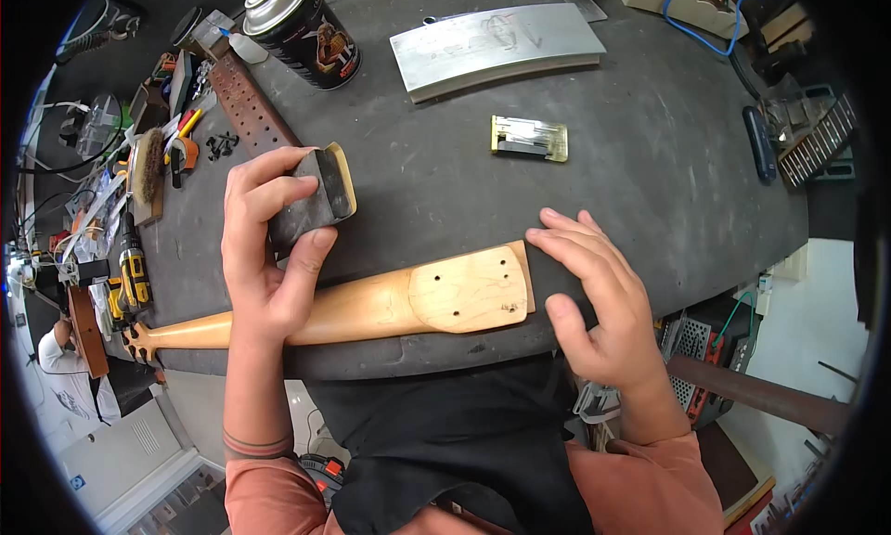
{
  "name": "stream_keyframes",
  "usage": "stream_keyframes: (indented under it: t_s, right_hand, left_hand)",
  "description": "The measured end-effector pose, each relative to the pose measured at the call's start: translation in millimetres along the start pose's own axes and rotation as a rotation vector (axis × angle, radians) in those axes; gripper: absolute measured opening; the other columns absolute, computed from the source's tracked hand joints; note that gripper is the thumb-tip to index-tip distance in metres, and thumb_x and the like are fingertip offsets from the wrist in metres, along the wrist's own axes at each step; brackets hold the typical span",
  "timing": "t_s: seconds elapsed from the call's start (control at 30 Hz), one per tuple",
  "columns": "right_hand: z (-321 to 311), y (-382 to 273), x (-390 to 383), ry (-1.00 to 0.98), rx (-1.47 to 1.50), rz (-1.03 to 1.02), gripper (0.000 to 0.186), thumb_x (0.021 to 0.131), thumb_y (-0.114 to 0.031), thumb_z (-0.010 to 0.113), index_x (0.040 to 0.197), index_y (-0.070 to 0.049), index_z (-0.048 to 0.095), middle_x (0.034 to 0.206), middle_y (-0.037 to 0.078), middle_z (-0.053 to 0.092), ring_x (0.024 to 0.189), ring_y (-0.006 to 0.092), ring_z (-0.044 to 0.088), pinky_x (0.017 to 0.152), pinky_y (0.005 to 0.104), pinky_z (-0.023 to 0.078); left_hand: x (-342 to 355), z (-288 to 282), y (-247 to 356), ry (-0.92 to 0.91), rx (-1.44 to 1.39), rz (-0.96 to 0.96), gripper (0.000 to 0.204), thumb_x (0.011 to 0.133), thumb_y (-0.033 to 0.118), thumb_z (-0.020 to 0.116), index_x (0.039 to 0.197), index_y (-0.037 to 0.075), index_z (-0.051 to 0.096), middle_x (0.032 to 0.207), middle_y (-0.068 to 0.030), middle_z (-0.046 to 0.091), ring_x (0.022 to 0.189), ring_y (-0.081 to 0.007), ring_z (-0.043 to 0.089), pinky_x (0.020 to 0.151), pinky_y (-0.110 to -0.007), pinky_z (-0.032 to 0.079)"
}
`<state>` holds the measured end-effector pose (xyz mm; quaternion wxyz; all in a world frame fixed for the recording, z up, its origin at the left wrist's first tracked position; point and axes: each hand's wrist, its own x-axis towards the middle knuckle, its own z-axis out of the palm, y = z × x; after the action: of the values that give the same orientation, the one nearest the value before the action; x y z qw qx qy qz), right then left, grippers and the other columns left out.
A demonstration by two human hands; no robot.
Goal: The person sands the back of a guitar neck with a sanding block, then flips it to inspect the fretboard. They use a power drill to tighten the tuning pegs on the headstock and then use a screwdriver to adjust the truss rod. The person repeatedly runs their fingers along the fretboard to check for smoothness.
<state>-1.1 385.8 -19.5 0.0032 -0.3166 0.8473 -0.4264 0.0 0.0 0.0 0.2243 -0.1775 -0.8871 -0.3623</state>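
Note:
A maple guitar neck [362,309] lies along the near edge of the bench with its back up. Several screw holes show in its pale heel [469,289], and the headstock with its tuners [139,343] points left. Above the neck, my left hand [269,229] grips a black sanding block [316,196], with a tan sheet that looks like sandpaper curling at its right side. Just right of the heel, my right hand [594,298] is open, fingers spread and holding nothing. My left forearm crosses over the neck and hides part of it.
Farther back are a spray can [302,34], a drilled brown bar [251,103], a curved metal block [497,48] and a small clear-and-yellow case [529,139]. A yellow drill [133,266] and tools crowd the left. A fretted piece [819,143] sits right; another person [74,373] is at far left.

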Motion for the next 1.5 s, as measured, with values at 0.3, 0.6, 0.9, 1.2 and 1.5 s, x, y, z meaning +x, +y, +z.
stream_keyframes:
  t_s: [0.3,0.6,0.9,1.2,1.5]
  right_hand:
    - [5.1,-18.1,18.5,-0.115,-0.197,-0.141,0.050,0.103,-0.035,0.084,0.149,-0.016,0.077,0.147,0.016,0.078,0.148,0.0431,0.070,0.128,0.0685,0.048]
    - [2.6,-12.3,17.6,-0.062,-0.082,0.009,0.096,0.086,-0.027,0.100,0.166,-0.005,0.055,0.162,0.015,0.069,0.161,0.0414,0.058,0.139,0.0680,0.035]
    - [3.0,-10.2,14.1,-0.090,-0.082,0.035,0.107,0.086,-0.012,0.096,0.177,-0.002,0.042,0.162,0.010,0.073,0.164,0.0371,0.056,0.142,0.0651,0.032]
    - [4.5,-7.0,13.2,-0.082,-0.052,0.055,0.111,0.083,-0.012,0.094,0.178,-0.001,0.039,0.160,0.014,0.075,0.158,0.0354,0.064,0.144,0.0647,0.027]
    - [4.7,-11.1,13.5,-0.061,-0.059,0.048,0.110,0.083,-0.007,0.095,0.179,-0.003,0.041,0.158,0.010,0.077,0.166,0.0362,0.055,0.143,0.0636,0.032]
  left_hand:
    - [9.7,7.8,-5.3,-0.056,0.012,0.060,0.042,0.092,0.016,0.088,0.129,0.002,0.074,0.142,-0.0248,0.077,0.121,-0.0401,0.069,0.111,-0.051,0.053]
    - [28.0,12.1,21.5,-0.338,-0.033,0.182,0.048,0.087,0.016,0.086,0.132,0.004,0.073,0.138,-0.0262,0.078,0.119,-0.0448,0.072,0.107,-0.056,0.055]
    - [35.4,54.2,64.8,-0.546,-0.197,0.328,0.034,0.090,0.011,0.083,0.123,0.007,0.078,0.137,-0.0187,0.080,0.115,-0.0421,0.075,0.101,-0.056,0.059]
    - [47.0,49.7,53.0,-0.556,-0.173,0.356,0.028,0.091,0.005,0.078,0.119,0.004,0.080,0.138,-0.0205,0.081,0.121,-0.0447,0.076,0.101,-0.057,0.060]
    - [61.3,18.3,19.5,-0.525,-0.092,0.280,0.036,0.089,0.007,0.082,0.125,0.004,0.078,0.143,-0.0231,0.079,0.124,-0.0466,0.073,0.111,-0.058,0.056]
